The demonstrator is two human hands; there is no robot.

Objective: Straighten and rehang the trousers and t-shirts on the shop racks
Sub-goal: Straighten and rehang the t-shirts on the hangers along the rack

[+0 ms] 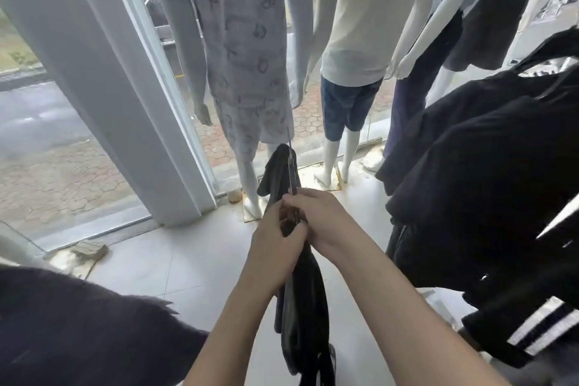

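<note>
A pair of dark trousers (pixel 302 307) hangs from a dark clip hanger (pixel 293 172) that I hold out in front of me, seen edge-on. My left hand (pixel 275 247) grips the waistband and hanger from the left. Pressed against it from the right, my right hand (pixel 322 222) pinches the same waistband at the hanger. One end of the fabric (pixel 275 169) sticks up past the hands, and the legs droop toward the floor. The hanger's thin metal hook (pixel 288 135) points up.
Black garments with white stripes (pixel 488 197) hang on a rack at the right. Another dark garment (pixel 78 323) fills the lower left. Three dressed mannequins (pixel 247 41) stand ahead at the shop window beside a white pillar (pixel 94 72). The floor is pale tile (pixel 188 260).
</note>
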